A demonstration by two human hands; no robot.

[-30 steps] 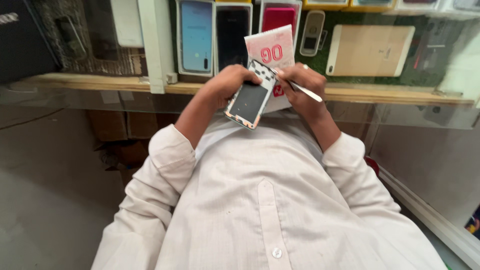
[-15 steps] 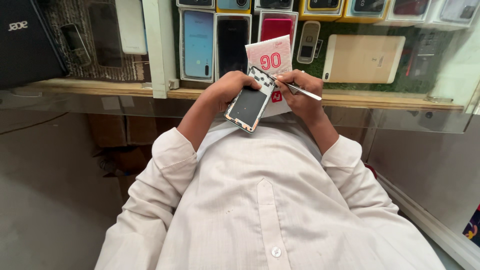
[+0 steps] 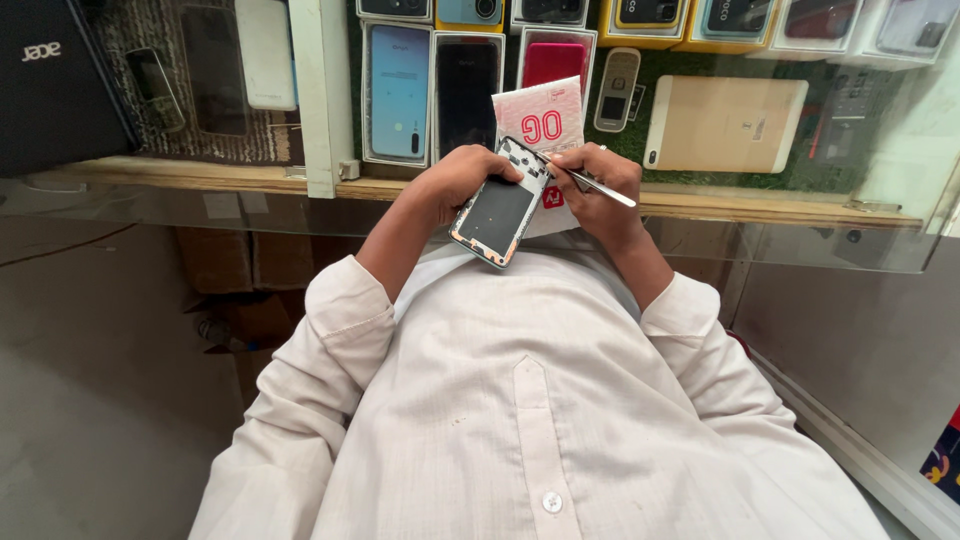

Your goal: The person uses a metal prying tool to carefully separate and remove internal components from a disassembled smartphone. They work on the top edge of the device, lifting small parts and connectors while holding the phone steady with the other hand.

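A glass-topped display counter with a pale wooden edge [image 3: 200, 180] runs across the upper part of the frame, holding boxed phones on green matting. Below it, the person's cream button-up shirt [image 3: 520, 420] fills the lower centre. A black laptop box [image 3: 50, 90] sits at the upper left, and a flat gold-coloured tablet [image 3: 725, 125] lies at the upper right. Just above centre, the left hand [image 3: 455, 180] is closed around an opened smartphone with its back cover off, dark inside and rimmed in a light frame [image 3: 497, 210], tilted against a white and pink card [image 3: 545, 120] behind it. The right hand [image 3: 600, 185] pinches thin metal tweezers [image 3: 595, 185], tips touching the phone's upper edge.
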